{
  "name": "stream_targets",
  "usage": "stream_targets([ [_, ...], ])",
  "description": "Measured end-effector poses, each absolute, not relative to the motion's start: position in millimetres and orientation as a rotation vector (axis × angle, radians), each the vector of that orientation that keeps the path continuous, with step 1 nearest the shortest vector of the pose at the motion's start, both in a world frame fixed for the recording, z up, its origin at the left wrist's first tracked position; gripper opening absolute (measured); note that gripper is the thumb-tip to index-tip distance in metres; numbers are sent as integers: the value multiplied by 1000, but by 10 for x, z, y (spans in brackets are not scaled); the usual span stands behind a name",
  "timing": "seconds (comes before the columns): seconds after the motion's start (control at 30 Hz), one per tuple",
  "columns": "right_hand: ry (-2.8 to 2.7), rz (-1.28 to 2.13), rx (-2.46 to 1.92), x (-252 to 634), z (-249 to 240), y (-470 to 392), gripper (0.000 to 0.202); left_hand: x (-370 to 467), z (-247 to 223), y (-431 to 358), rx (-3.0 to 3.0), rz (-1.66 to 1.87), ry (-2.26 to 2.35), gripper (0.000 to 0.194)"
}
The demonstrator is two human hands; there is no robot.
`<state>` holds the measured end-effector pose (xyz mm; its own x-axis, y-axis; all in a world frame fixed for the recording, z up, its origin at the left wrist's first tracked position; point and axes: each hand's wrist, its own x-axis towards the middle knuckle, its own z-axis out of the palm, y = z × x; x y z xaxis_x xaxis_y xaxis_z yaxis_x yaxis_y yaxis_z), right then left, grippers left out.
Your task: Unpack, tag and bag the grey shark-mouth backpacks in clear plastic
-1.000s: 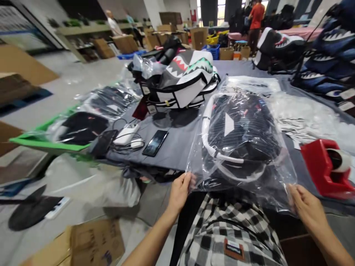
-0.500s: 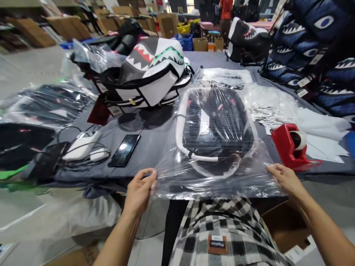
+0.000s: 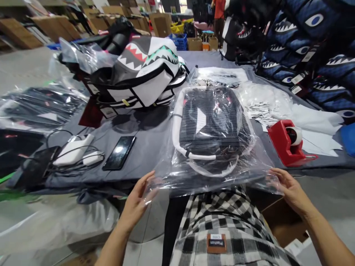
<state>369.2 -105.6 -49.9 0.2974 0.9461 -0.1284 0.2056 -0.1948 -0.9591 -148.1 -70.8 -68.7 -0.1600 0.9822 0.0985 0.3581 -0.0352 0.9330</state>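
A black backpack (image 3: 216,125) with white edging lies inside a clear plastic bag (image 3: 166,177) on the grey-covered table (image 3: 149,147). The loose edge of the bag faces me and hangs over the table's front edge. My left hand (image 3: 141,194) grips the left corner of that edge, partly seen through the film. At the right corner, my right hand (image 3: 288,188) holds the plastic between thumb and fingers. A red tape dispenser (image 3: 285,146) stands right of the bag. To the left lies a black phone (image 3: 119,152).
White shark-mouth bags (image 3: 149,74) are piled at the back left, blue ones (image 3: 294,48) at the back right. A white power bank (image 3: 73,149) with cables sits left of the phone. Plastic-wrapped bags (image 3: 41,107) lie far left. A person in red (image 3: 219,11) stands in the background.
The bag's front edge has been lifted and spread, and the film lies differently over the backpack. My fingers have shifted on both corners. The whole view has moved slightly.
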Motion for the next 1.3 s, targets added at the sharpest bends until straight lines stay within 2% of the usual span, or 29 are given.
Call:
stream_targets([
  [0.13, -1511, 345, -1584, 3637, -357, -1089, 38, -1458, -669, -709, 2512, 1424, 1613, 33],
  [0.23, -1682, 210, -1418, 3623, -218, -1097, 19, -1435, -545, -726, 2740, 1342, 1410, 36],
  [0.33, -1722, 422, -1310, 3630, -218, -1080, 31, -1467, -454, -728, 2490, 1231, 1246, 31],
  [0.47, -1288, 421, -1462, 3535, -419, -946, 46, -1425, -494, -656, 2019, 1485, 1321, 22],
  [0.67, -991, 89, -1549, 3235, -433, -627, 47, -999, -505, -408, 1334, 1998, 1379, 45],
  [0.77, -968, 101, -1560, 3165, -381, -477, 51, -857, -517, -195, 1031, 1927, 1611, 49],
  [0.9, -928, 298, -1570, 3148, -443, -320, 55, -836, -607, 74, 872, 1629, 1738, 46],
  [0.97, -881, 315, -1580, 3167, -481, -290, 56, -817, -572, 78, 1008, 1608, 1796, 40],
  [1.03, -837, 301, -1570, 3193, -489, -295, 55, -723, -439, -50, 1325, 1782, 1949, 31],
  [1.13, -851, 281, -1534, 3219, -445, -335, 50, -402, -149, -380, 2151, 1975, 1817, 24],
  [1.2, -887, 242, -1530, 3221, -403, -360, 47, -131, -3, -567, 2585, 1770, 1474, 19],
  [1.3, -926, 207, -1534, 3217, -373, -385, 45, 170, 52, -673, 2644, 1489, 1348, 20],
])
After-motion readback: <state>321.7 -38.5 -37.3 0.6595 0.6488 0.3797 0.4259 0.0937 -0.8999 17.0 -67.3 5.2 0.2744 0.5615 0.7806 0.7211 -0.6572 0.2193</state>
